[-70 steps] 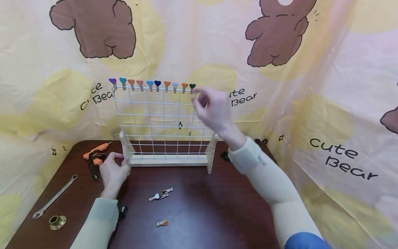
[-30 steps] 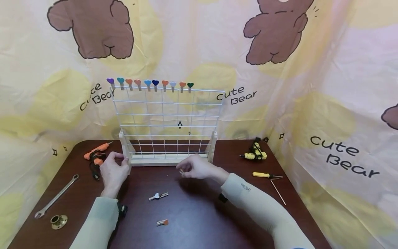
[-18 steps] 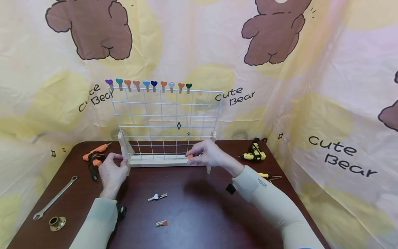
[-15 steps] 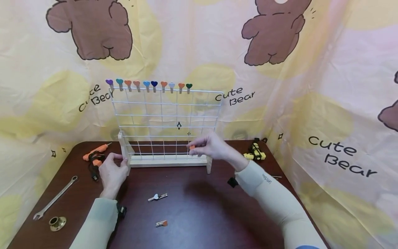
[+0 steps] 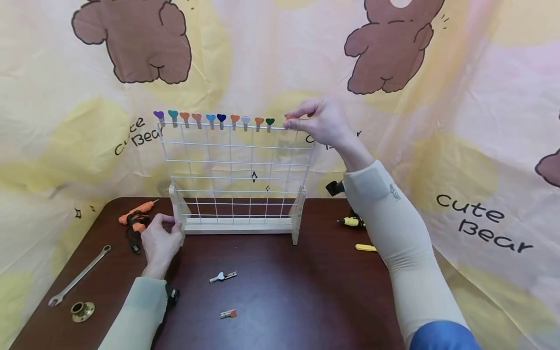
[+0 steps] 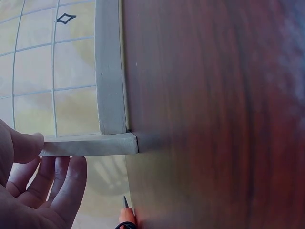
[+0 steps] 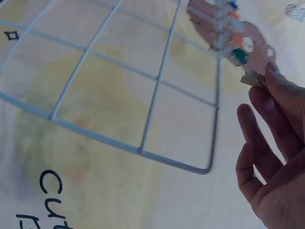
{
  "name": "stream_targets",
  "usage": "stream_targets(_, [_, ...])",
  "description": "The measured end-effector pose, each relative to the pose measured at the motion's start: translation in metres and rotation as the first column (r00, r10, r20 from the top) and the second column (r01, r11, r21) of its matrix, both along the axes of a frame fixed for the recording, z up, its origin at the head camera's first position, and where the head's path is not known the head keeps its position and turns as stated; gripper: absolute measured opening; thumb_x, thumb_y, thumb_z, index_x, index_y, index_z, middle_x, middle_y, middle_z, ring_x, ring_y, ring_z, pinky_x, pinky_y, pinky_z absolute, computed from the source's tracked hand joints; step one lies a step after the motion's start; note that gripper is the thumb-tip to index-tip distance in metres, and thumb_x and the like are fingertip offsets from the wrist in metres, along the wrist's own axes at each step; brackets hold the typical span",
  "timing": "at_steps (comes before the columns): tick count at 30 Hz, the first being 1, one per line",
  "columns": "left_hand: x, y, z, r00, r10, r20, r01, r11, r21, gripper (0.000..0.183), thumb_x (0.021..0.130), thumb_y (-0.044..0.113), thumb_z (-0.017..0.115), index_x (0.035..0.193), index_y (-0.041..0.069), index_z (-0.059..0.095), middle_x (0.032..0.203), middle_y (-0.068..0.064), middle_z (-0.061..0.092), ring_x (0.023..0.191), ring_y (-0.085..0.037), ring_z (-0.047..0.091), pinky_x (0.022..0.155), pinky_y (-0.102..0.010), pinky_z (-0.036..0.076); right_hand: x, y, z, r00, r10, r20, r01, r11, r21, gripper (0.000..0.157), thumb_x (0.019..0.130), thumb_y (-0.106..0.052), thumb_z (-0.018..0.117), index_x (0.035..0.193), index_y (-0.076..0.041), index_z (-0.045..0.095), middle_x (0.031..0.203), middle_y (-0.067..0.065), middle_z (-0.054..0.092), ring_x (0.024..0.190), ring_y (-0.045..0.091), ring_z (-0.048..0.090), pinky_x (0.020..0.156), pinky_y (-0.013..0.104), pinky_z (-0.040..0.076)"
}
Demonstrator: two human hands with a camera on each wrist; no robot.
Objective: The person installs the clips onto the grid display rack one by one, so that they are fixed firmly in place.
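A white wire grid (image 5: 240,160) stands upright in a wooden base (image 5: 238,226). Several heart-topped clothespins, among them a green one (image 5: 270,122), are clipped along its top wire. My right hand (image 5: 325,121) pinches a clothespin (image 7: 253,79) with an orange heart between thumb and index finger. That clothespin is just off the top wire, right of the green one. My left hand (image 5: 162,240) grips the base's left wooden upright (image 6: 90,146) between thumb and fingers. On the table lie a white-heart clothespin (image 5: 220,277), with another behind it, and an orange-heart clothespin (image 5: 229,314).
At the left of the brown table (image 5: 280,291) are a wrench (image 5: 80,275), a brass flange (image 5: 82,312) and an orange corded tool (image 5: 137,214). A yellow power tool (image 5: 350,221) and a yellow-handled tool (image 5: 365,248) lie at the right, partly behind the right arm.
My right hand let go of the green clothespin, picked an orange-heart one off the table and raised it to the grid's top right. My left hand has stayed on the upright.
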State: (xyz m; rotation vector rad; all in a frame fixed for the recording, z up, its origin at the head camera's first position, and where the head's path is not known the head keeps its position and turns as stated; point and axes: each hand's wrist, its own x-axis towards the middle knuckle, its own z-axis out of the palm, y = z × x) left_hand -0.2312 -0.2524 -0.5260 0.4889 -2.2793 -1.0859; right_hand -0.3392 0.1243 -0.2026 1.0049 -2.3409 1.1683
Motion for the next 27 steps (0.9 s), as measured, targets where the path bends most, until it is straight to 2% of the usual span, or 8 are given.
stream_targets(8, [-0.001,-0.002,-0.002,0.999,-0.005,0.045,0.004,1.000,0.009,0.022,0.097,0.021,0.072,0.112,0.005,0.070,0.109,-0.023,0.076,0.098,-0.042,0.066,0.080,-0.054,0.047,-0.021,-0.008,-0.009,0.997,-0.012,0.083,0.007,0.998,0.061,0.025,0.085,-0.017,0.091,0.106,-0.005,0.084,0.103,0.010,0.082,0.086,0.018,0.076,0.063,0.024,0.051])
stream_targets(11, [-0.002,-0.003,-0.002,0.999,0.001,0.036,-0.001,1.000,0.006,0.022,0.097,0.022,0.073,0.112,0.005,0.070,0.108,-0.023,0.076,0.098,-0.042,0.067,0.080,-0.054,0.048,-0.012,-0.005,-0.019,0.999,-0.030,0.013,0.031,0.999,-0.017,0.041,0.084,-0.021,0.093,0.121,-0.007,0.080,0.113,0.009,0.080,0.098,0.023,0.075,0.080,0.028,0.055])
stream_targets(14, [-0.003,-0.003,-0.003,1.000,0.001,0.027,-0.001,1.000,0.003,0.022,0.097,0.022,0.073,0.111,0.005,0.070,0.107,-0.022,0.077,0.097,-0.042,0.068,0.081,-0.055,0.048,0.004,-0.004,-0.038,0.982,-0.060,-0.181,0.028,0.984,-0.177,0.042,0.084,-0.018,0.092,0.122,-0.007,0.079,0.112,0.009,0.080,0.101,0.025,0.074,0.088,0.032,0.055])
stream_targets(17, [-0.003,-0.003,-0.003,1.000,-0.003,0.020,0.003,1.000,0.000,0.022,0.097,0.021,0.072,0.111,0.005,0.071,0.107,-0.022,0.077,0.097,-0.042,0.068,0.082,-0.054,0.048,0.022,-0.010,-0.069,0.928,-0.044,-0.370,-0.078,0.948,-0.308,0.026,0.084,-0.005,0.089,0.108,-0.002,0.081,0.102,0.012,0.081,0.087,0.025,0.075,0.080,0.032,0.057])
stream_targets(19, [-0.003,-0.002,-0.003,1.000,-0.002,0.019,0.002,1.000,-0.001,0.021,0.097,0.021,0.073,0.110,0.005,0.071,0.105,-0.022,0.077,0.096,-0.042,0.068,0.082,-0.053,0.048,0.032,-0.017,-0.098,0.914,0.049,-0.402,-0.188,0.931,-0.313,0.019,0.084,0.004,0.086,0.102,0.002,0.081,0.097,0.014,0.081,0.080,0.023,0.075,0.073,0.029,0.058])
stream_targets(22, [-0.003,-0.002,-0.003,1.000,-0.001,0.025,0.001,1.000,0.003,0.021,0.097,0.022,0.072,0.110,0.005,0.071,0.104,-0.021,0.077,0.096,-0.041,0.067,0.083,-0.052,0.047,0.045,-0.035,-0.150,0.936,0.210,-0.284,-0.276,0.936,-0.217,0.017,0.086,0.007,0.083,0.102,0.001,0.081,0.097,0.013,0.081,0.079,0.018,0.076,0.070,0.028,0.060])
stream_targets(25, [-0.002,-0.002,-0.001,1.000,-0.004,0.029,0.004,1.000,0.004,0.021,0.097,0.022,0.072,0.111,0.006,0.070,0.105,-0.021,0.077,0.098,-0.042,0.066,0.083,-0.051,0.045,0.055,-0.054,-0.206,0.954,0.282,-0.106,-0.286,0.958,-0.031,0.015,0.089,-0.002,0.083,0.103,-0.005,0.083,0.098,0.006,0.082,0.083,0.009,0.075,0.072,0.024,0.059])
stream_targets(27, [-0.002,-0.002,-0.001,0.999,-0.009,0.038,0.009,1.000,0.003,0.022,0.097,0.022,0.072,0.112,0.005,0.070,0.107,-0.021,0.077,0.099,-0.042,0.065,0.083,-0.051,0.045,0.061,-0.066,-0.238,0.952,0.304,0.030,-0.305,0.945,0.120,0.014,0.092,-0.009,0.082,0.106,-0.010,0.083,0.100,0.002,0.081,0.084,0.003,0.072,0.074,0.021,0.058])
